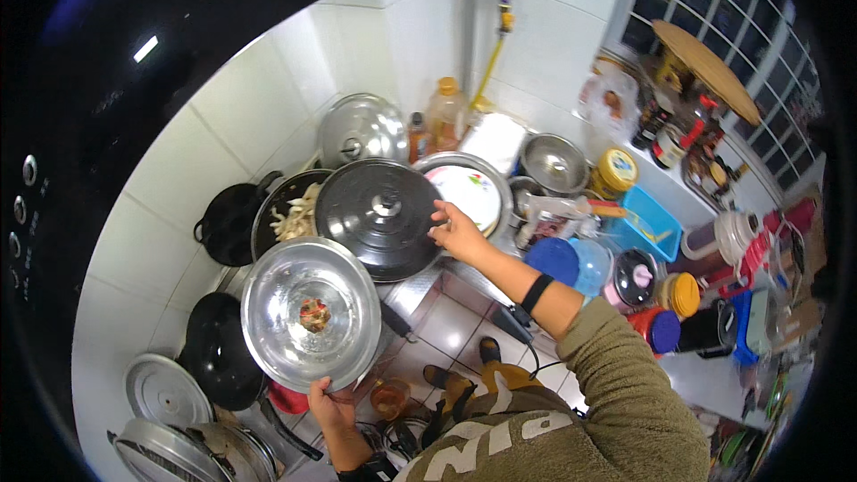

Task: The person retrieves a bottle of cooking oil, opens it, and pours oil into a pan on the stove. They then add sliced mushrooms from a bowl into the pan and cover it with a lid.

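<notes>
My left hand (331, 408) grips the near rim of a wide, shiny metal basin (281, 321), with a small reddish-brown heap (315, 316) in its middle. Beyond it, a dark round pot lid (361, 227) with a silver knob (386, 206) partly covers a dark wok (264, 221). Pale, strip-like pieces of food (298, 214) show in the wok's uncovered part. At the lid's right rim are the fingers of my right hand (458, 231), thumb and forefinger apart; whether they grip the rim cannot be told.
A metal basin holding a white floral plate (469, 197) stands right of the lid. A silver lid (363, 130) leans against the tiled wall. Another black wok (221, 351) lies left. Bottles, jars and a blue tray (649, 221) crowd the right side. A glass container (390, 398) is low down.
</notes>
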Tool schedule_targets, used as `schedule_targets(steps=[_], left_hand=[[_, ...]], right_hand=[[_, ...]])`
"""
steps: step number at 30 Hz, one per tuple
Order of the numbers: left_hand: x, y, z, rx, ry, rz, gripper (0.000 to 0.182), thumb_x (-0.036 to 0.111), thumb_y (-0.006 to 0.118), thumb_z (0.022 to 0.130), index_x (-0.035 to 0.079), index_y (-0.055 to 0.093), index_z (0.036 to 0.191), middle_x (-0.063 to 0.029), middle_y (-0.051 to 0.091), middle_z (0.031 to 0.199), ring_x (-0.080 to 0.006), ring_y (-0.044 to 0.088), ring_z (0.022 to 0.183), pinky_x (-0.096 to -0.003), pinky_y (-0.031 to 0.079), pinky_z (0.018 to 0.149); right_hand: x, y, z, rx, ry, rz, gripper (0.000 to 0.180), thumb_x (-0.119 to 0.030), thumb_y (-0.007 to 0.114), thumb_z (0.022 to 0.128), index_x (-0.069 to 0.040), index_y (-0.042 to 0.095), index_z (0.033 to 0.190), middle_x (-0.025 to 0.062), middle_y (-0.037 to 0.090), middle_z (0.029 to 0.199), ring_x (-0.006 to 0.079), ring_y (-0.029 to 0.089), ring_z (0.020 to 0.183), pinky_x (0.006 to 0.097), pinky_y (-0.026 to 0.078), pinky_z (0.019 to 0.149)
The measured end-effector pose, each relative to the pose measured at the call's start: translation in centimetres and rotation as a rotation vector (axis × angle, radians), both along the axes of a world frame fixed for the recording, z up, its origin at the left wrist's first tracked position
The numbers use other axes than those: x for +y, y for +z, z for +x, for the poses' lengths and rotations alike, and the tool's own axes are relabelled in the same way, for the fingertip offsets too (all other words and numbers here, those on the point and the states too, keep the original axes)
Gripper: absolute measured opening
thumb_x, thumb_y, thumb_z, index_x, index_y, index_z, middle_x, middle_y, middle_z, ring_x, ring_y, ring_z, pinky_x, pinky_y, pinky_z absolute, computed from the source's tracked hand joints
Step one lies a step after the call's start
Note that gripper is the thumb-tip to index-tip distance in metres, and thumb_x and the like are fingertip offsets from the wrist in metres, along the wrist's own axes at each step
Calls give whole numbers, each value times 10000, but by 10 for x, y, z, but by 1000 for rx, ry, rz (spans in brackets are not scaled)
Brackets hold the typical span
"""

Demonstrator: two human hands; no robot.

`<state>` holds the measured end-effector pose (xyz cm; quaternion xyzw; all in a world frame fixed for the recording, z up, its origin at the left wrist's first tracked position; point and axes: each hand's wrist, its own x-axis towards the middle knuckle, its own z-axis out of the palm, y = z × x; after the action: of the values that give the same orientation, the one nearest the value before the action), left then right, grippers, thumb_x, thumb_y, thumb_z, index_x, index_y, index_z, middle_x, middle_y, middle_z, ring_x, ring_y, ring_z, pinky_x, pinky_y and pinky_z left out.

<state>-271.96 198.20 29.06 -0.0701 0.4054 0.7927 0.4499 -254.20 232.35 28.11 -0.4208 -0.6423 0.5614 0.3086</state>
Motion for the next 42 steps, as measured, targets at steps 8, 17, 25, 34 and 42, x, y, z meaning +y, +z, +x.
schedule_targets(steps=[8, 17, 25, 34, 42], left_hand=[[21, 17, 117, 208, -250, 174, 420, 41, 536, 761, -83, 493, 1160, -188, 570, 1147, -341, 608, 1025, -518, 552, 833], [43, 39, 446, 215, -963, 108, 446, 26, 555, 721, -26, 521, 1163, -132, 585, 1107, -271, 621, 999, -429, 561, 840], [21, 69, 806, 234, -1739, 143, 392, 53, 549, 753, -1, 531, 1141, -102, 636, 1008, -251, 661, 854, -396, 590, 653], [-36, 29, 1094, 268, -2080, 133, 401, 89, 526, 777, -79, 508, 1140, -188, 632, 1063, -330, 669, 915, -473, 606, 733], [-92, 38, 1382, 85, -2287, 314, 420, 102, 513, 904, -106, 434, 1261, -225, 611, 1127, -357, 670, 898, -483, 611, 712]], right_hand=[[-127, 123, 276, 387, -76, -37, 196, -167, 520, 981, -9, 572, 1085, 65, 627, 932, 121, 610, 806, 277, 520, 743], [-388, 101, 652, 384, -808, 115, 122, -140, 518, 972, -22, 550, 972, 62, 618, 855, 128, 606, 767, 274, 507, 713], [-627, 108, 871, 529, -1559, 365, 126, -165, 499, 971, -49, 540, 945, 89, 620, 815, 182, 617, 721, 305, 516, 692], [-800, 90, 1089, 528, -2040, 780, 243, -225, 454, 989, -26, 513, 1116, 97, 625, 792, 175, 603, 673, 310, 523, 636], [-868, 54, 1309, 172, -2143, 259, 539, -212, 542, 947, -59, 345, 1425, 127, 525, 1278, 246, 598, 1055, 340, 486, 886]])
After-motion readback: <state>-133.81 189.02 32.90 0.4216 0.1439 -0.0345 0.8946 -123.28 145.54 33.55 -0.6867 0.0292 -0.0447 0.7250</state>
